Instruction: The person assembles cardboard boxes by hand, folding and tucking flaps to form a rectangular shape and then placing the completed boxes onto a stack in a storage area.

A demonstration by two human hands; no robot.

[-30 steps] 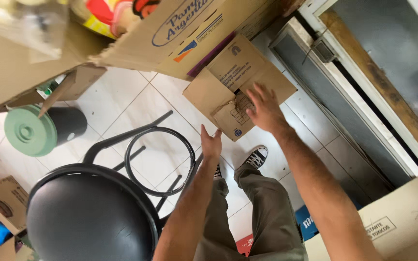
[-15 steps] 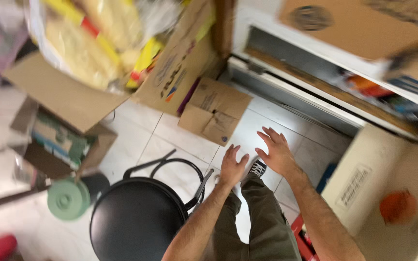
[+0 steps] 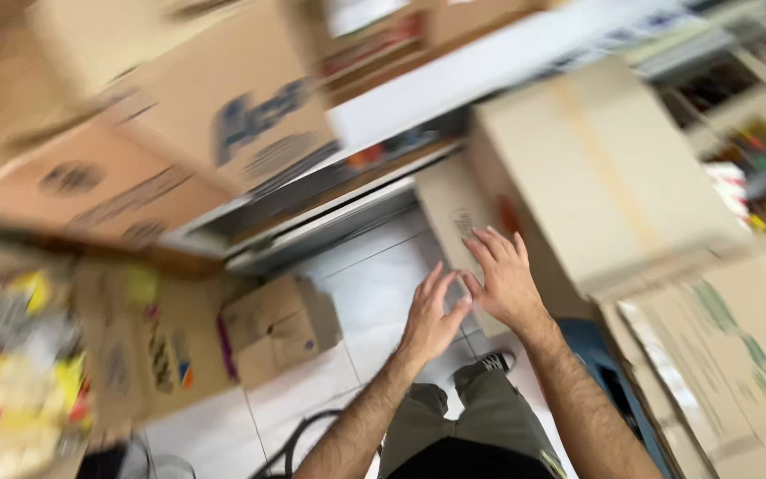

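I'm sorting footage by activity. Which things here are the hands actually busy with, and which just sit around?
In hand:
left hand, open, held out
right hand, open, reaching toward the large taped cardboard box

Lying about:
small cardboard box on the tiled floor
printed carton, upper left
blurred yellow packets

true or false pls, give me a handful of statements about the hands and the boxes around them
1. Both hands are empty, fingers spread. True: the left hand and right hand hold nothing.
2. The right hand reaches toward the big cardboard box on the right. True.
3. The small box on the floor is held in the left hand. False: it lies on the white tiles, apart from both hands.
4. The person wears blue jeans. False: the trousers are olive green.
5. The floor is dark wood. False: the floor is white tile.
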